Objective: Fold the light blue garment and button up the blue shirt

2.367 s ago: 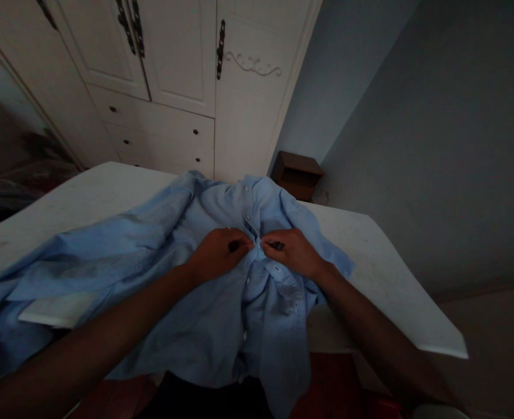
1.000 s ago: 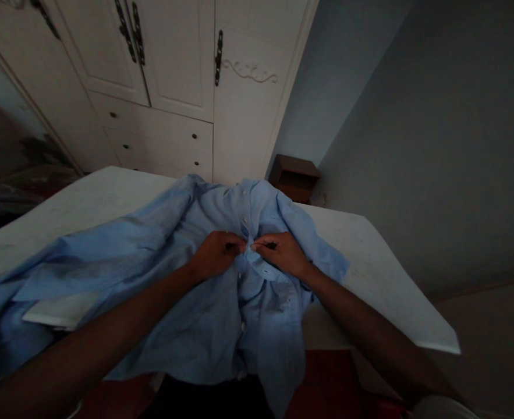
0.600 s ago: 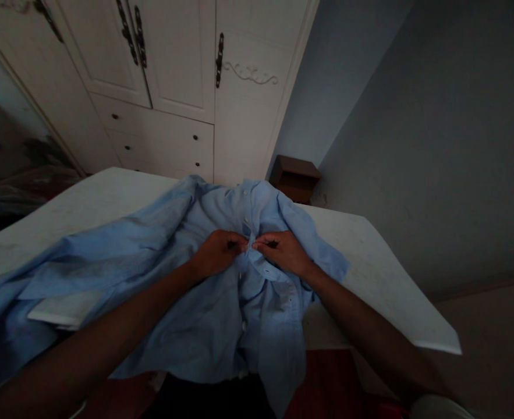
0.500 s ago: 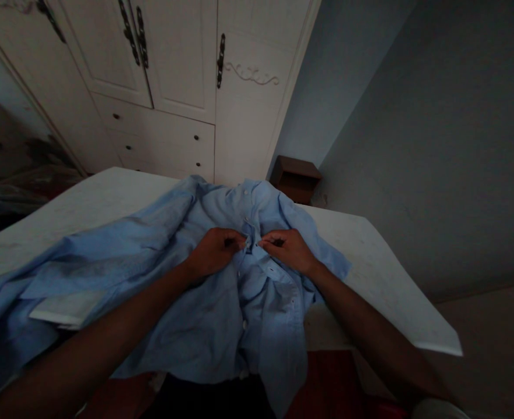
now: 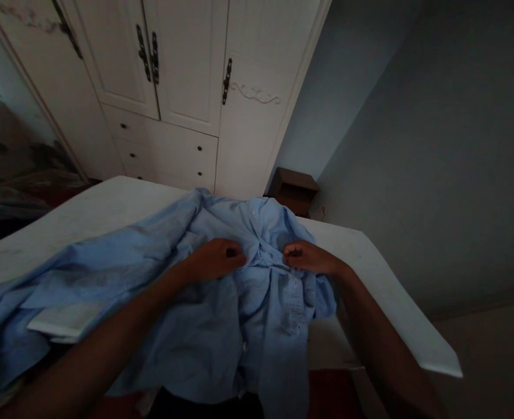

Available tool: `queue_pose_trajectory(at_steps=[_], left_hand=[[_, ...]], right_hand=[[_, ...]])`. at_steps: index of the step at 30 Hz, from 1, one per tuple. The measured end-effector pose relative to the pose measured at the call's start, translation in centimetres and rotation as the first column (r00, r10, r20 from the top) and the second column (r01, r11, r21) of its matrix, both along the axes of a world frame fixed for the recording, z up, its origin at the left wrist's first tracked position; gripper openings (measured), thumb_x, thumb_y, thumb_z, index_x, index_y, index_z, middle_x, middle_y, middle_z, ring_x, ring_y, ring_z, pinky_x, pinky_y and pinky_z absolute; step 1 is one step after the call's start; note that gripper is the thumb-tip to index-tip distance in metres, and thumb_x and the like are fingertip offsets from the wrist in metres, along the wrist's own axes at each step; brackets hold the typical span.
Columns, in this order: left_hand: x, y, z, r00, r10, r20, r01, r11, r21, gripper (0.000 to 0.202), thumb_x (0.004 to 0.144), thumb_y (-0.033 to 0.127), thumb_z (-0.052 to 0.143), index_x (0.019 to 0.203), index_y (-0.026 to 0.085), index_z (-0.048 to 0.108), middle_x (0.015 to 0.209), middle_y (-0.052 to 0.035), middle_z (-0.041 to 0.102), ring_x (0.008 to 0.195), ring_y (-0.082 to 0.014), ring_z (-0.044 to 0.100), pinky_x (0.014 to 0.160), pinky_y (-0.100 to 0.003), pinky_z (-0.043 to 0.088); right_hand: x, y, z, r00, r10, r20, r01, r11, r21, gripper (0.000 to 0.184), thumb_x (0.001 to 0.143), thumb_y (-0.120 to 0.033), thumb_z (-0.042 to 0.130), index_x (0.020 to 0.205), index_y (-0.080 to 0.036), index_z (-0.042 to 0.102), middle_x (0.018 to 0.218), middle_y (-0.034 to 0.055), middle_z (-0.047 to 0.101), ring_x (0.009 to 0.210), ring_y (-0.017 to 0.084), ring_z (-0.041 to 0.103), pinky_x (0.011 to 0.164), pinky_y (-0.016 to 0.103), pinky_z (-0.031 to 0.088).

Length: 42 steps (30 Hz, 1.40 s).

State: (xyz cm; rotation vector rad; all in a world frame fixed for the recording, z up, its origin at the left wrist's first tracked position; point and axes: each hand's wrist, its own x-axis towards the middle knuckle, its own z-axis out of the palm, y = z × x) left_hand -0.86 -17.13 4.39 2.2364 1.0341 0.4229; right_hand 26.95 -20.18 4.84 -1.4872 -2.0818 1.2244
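A light blue button shirt [image 5: 208,326] lies spread over a white table [image 5: 370,279], its lower hem hanging past the near edge. My left hand [image 5: 222,258] pinches the cloth of one front edge near the middle of the shirt. On the other side, my right hand [image 5: 307,256] grips the opposite front edge, with fingers curled. Between the two hands the fabric is stretched into creases. A small white button shows near the collar end and another lower down the front. What exactly sits between the fingertips is too dark to make out.
Beyond the table stands a white wardrobe [image 5: 187,75] with dark handles and drawers. A small brown cabinet [image 5: 294,189] is in the corner by the grey wall [image 5: 449,145]. Something red shows beneath the table's near edge.
My hands have moved apart, the right one outward to the right, pulling the shirt's front taut between them. The view has tilted up slightly, so everything sits lower.
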Motion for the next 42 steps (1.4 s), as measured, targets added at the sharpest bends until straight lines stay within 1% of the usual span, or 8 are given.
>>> queue_pose_trajectory(at_steps=[7, 12, 16, 22, 26, 32, 37, 42], left_hand=[[2.8, 2.7, 0.5, 0.988, 0.119, -0.096, -0.095, 0.97, 0.223, 0.025, 0.08, 0.035, 0.049, 0.071, 0.018, 0.064, 0.071, -0.0053, 0.067, 0.067, -0.0184, 0.061, 0.058, -0.026, 0.038], [4.2, 3.4, -0.1, 0.981, 0.159, -0.112, -0.13, 0.965, 0.228, 0.022, 0.078, 0.032, 0.051, 0.074, 0.016, 0.066, 0.072, -0.008, 0.069, 0.069, -0.0214, 0.063, 0.058, -0.028, 0.04], [4.1, 3.3, -1.2, 0.983, 0.182, -0.026, -0.175, 0.971, 0.162, 0.02, 0.078, 0.03, 0.052, 0.075, 0.017, 0.067, 0.076, -0.0077, 0.071, 0.072, -0.0212, 0.065, 0.063, -0.029, 0.043], [4.4, 2.5, -1.3, 0.962, 0.241, 0.129, -0.256, 0.959, 0.123, 0.022, 0.079, 0.036, 0.056, 0.079, 0.017, 0.066, 0.081, -0.0069, 0.071, 0.076, -0.0206, 0.065, 0.069, -0.029, 0.047], [4.4, 2.3, -1.1, 0.93, 0.193, 0.313, -0.22, 0.974, 0.053, 0.023, 0.078, 0.037, 0.058, 0.083, 0.016, 0.065, 0.08, -0.0048, 0.07, 0.073, -0.0173, 0.064, 0.068, -0.027, 0.048], [4.0, 2.2, -1.0, 0.892, 0.1, 0.44, -0.09, 0.995, -0.042, 0.025, 0.079, 0.039, 0.057, 0.081, 0.016, 0.066, 0.072, 0.0001, 0.067, 0.066, -0.0135, 0.06, 0.06, -0.022, 0.046], [3.7, 2.8, -1.0, 0.899, 0.092, 0.428, -0.076, 0.996, -0.055, 0.024, 0.077, 0.037, 0.059, 0.077, 0.015, 0.068, 0.068, 0.0009, 0.066, 0.062, -0.0126, 0.059, 0.058, -0.022, 0.045], [3.4, 3.1, -0.9, 0.919, 0.096, 0.381, -0.099, 0.995, -0.013, 0.025, 0.077, 0.036, 0.057, 0.075, 0.014, 0.069, 0.064, 0.0005, 0.066, 0.06, -0.0129, 0.059, 0.056, -0.022, 0.043]], right_hand=[[-3.0, -0.2, 1.3, 0.987, -0.15, -0.054, 0.159, 0.896, 0.415, 0.02, 0.08, -0.031, 0.064, 0.097, -0.019, 0.062, 0.08, 0.0001, 0.058, 0.07, 0.013, 0.055, 0.065, 0.026, 0.044], [-5.9, 1.8, 1.2, 0.966, -0.166, 0.198, 0.004, 0.775, 0.632, 0.011, 0.085, -0.029, 0.063, 0.083, -0.019, 0.068, 0.079, 0.0041, 0.062, 0.075, 0.017, 0.055, 0.071, 0.03, 0.041], [-6.0, 2.9, 0.0, 0.966, -0.132, 0.221, -0.028, 0.799, 0.6, 0.017, 0.087, -0.022, 0.058, 0.074, -0.021, 0.069, 0.074, 0.0027, 0.064, 0.074, 0.017, 0.057, 0.072, 0.031, 0.041], [-5.1, 2.4, -0.9, 0.973, -0.166, -0.159, 0.221, 0.869, 0.443, 0.02, 0.087, -0.035, 0.056, 0.082, -0.018, 0.066, 0.077, 0.0011, 0.065, 0.071, 0.014, 0.058, 0.067, 0.026, 0.043], [-5.5, 2.1, -1.0, 0.847, -0.274, -0.456, 0.362, 0.925, 0.116, 0.031, 0.077, -0.049, 0.065, 0.076, -0.018, 0.062, 0.067, -0.0021, 0.057, 0.059, 0.011, 0.051, 0.056, 0.023, 0.039], [-6.3, 1.9, -1.1, 0.637, -0.427, -0.643, 0.347, 0.902, -0.255, 0.038, 0.06, -0.047, 0.08, 0.075, -0.017, 0.061, 0.063, -0.0027, 0.057, 0.053, 0.009, 0.048, 0.052, 0.021, 0.039], [-6.0, 2.0, -1.4, 0.655, -0.416, -0.631, 0.357, 0.906, -0.227, 0.035, 0.063, -0.045, 0.078, 0.075, -0.018, 0.061, 0.064, -0.0032, 0.058, 0.053, 0.009, 0.048, 0.053, 0.022, 0.04], [-5.4, 2.4, -1.5, 0.781, -0.34, -0.524, 0.405, 0.914, 0.012, 0.031, 0.072, -0.048, 0.068, 0.074, -0.018, 0.059, 0.064, -0.004, 0.053, 0.055, 0.009, 0.046, 0.053, 0.022, 0.037]])
